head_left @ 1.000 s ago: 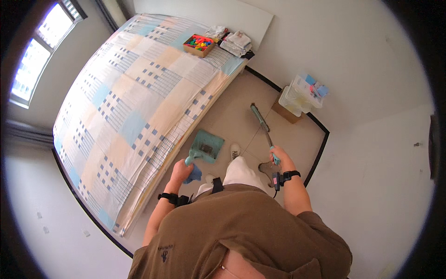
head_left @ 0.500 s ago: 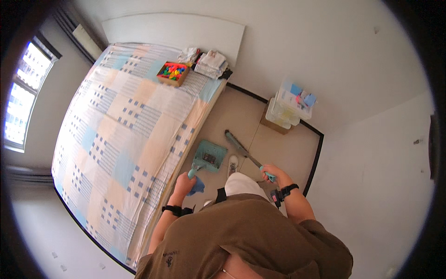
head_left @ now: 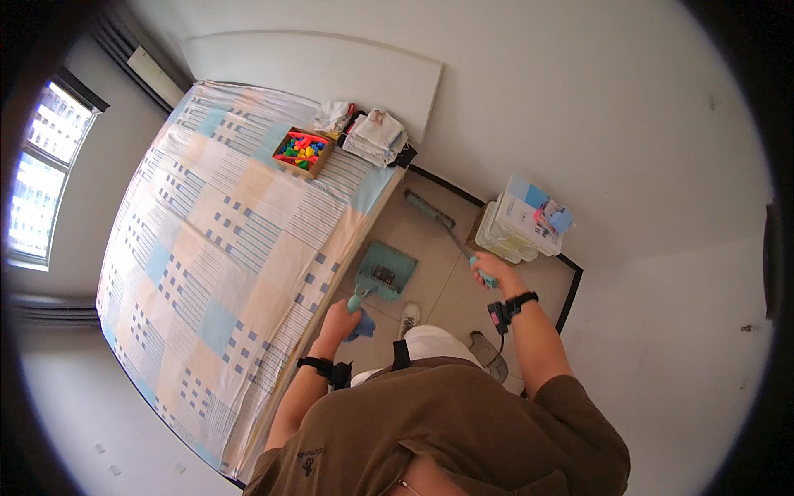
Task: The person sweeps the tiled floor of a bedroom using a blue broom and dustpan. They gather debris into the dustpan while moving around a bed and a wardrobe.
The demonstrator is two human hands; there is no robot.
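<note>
My left hand [head_left: 337, 322] is closed round the handle of a teal dustpan [head_left: 399, 263], which is held low beside the bed. Something dark [head_left: 382, 274], too small to make out, lies in the pan. A blue cloth [head_left: 361, 325] shows just beside that hand. My right hand [head_left: 494, 269] grips the teal handle end of a long-handled brush [head_left: 428, 208]. Its dark bristled head reaches the floor between the bed and the stacked boxes, ahead of the dustpan and apart from it.
On the left stands a bed [head_left: 223, 240] with a patchwork-print sheet. A cardboard box of colourful pieces [head_left: 303, 152] and folded clothes [head_left: 376, 136] sit on its far end. Stacked plastic boxes [head_left: 506, 236] stand against the wall. A grey object [head_left: 488, 354] is beside my leg.
My right hand and the brush have moved forward, its head now farther from me near the bed's corner. The dustpan has shifted slightly to the right and forward.
</note>
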